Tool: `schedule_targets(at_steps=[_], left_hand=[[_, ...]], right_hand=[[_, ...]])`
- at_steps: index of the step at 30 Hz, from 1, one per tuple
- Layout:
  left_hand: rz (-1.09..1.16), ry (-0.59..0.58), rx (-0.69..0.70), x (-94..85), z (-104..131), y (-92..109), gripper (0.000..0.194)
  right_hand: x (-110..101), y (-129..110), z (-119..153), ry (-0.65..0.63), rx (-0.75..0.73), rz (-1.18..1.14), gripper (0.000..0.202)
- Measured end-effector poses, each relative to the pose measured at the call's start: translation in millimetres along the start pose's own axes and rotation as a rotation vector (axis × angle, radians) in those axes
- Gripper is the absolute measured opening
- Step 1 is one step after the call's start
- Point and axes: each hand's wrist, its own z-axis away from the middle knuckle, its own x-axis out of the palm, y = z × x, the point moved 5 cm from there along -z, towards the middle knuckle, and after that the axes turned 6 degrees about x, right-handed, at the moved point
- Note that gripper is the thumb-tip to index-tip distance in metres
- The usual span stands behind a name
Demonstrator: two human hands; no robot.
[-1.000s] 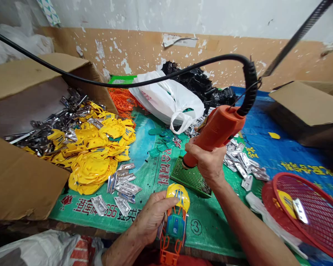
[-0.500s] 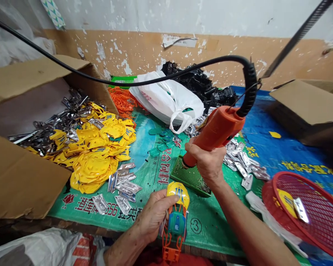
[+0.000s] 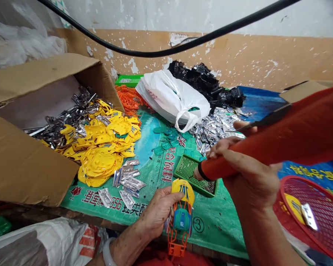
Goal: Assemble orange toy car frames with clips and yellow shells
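Observation:
My left hand (image 3: 161, 211) grips a toy car body (image 3: 182, 218) at the table's front edge, thumb pressed on its yellow hood. The car has an orange frame and a teal middle piece. My right hand (image 3: 246, 173) is wrapped round an orange electric screwdriver (image 3: 238, 162), tilted with its tip pointing down and left. That tip is over a green perforated tray (image 3: 189, 170) with small screws at its near right end. Silver plastic parts (image 3: 131, 181) lie left of the car, near a heap of yellow car pieces (image 3: 101, 162).
An open cardboard box (image 3: 41, 162) stands at left. A white plastic bag (image 3: 172, 98), black parts (image 3: 202, 79) and orange frames (image 3: 129, 99) sit toward the wall. A red mesh basket (image 3: 310, 210) is at right. A black cable (image 3: 161, 53) hangs across the top.
The screwdriver has swung from nearly upright to a strong tilt, its rear end now up and to the right, closer to the camera. My left hand still holds the car.

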Motion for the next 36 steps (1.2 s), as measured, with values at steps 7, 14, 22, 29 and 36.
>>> schedule_targets(at_steps=[7,14,22,29,36], left_hand=[[0.041,-0.021,0.018,-0.6,-2.4,-3.5,0.033],[0.029,-0.017,0.033,-2.3,-4.8,-6.1,0.028],[0.032,-0.032,0.044,-1.8,-1.8,-4.2,0.024],[0.021,-0.051,0.051,0.0,-1.4,-3.1,0.026],[-0.025,-0.016,0.076,-4.0,-2.3,-8.2,0.027]], right_hand=[[1.0,-5.1,19.4,-0.127,0.046,-0.019,0.044],[2.1,2.3,21.8,-0.120,0.058,-0.033,0.029],[1.9,9.8,22.5,-0.070,0.106,0.004,0.040],[-2.3,16.4,25.3,-0.092,0.081,0.104,0.036],[-11.1,26.1,30.3,-0.158,0.052,0.211,0.024]])
